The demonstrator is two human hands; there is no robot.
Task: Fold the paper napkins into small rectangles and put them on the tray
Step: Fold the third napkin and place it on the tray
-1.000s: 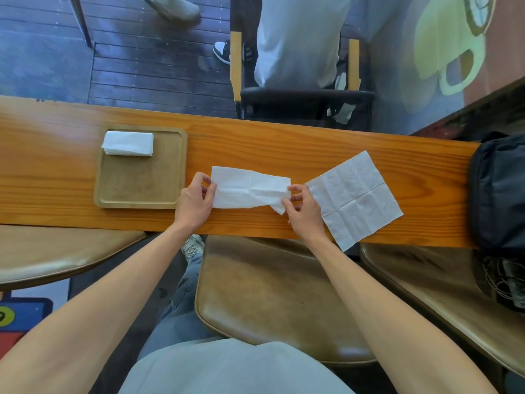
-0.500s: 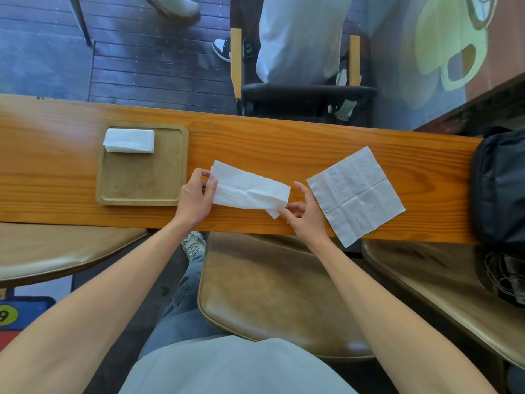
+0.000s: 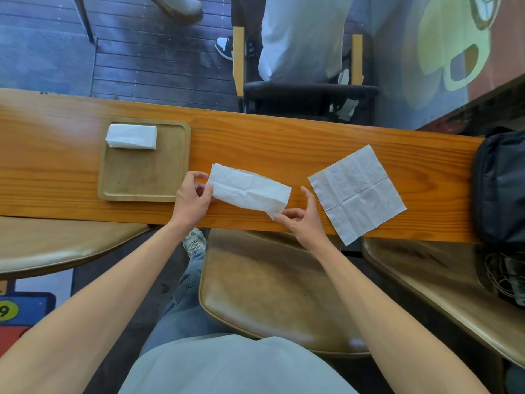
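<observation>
Pinching half-folded napkin (image 3: 250, 189) ends: left hand (image 3: 191, 199), right hand (image 3: 302, 220).

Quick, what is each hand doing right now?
Left hand: pinching the left end of the half-folded napkin.
Right hand: pinching its near right corner.

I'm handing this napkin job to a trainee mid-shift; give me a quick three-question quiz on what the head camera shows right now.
1. True or false: the wooden tray already holds folded napkins.
2. Multiple choice: the unfolded napkin lies A) on the tray, B) on the wooden table to the right of the right hand, C) on the black bag.
3. Which hand pinches which end of the half-folded napkin?

Key
1. True.
2. B.
3. The left hand pinches its left end; the right hand pinches its near right corner.
</observation>
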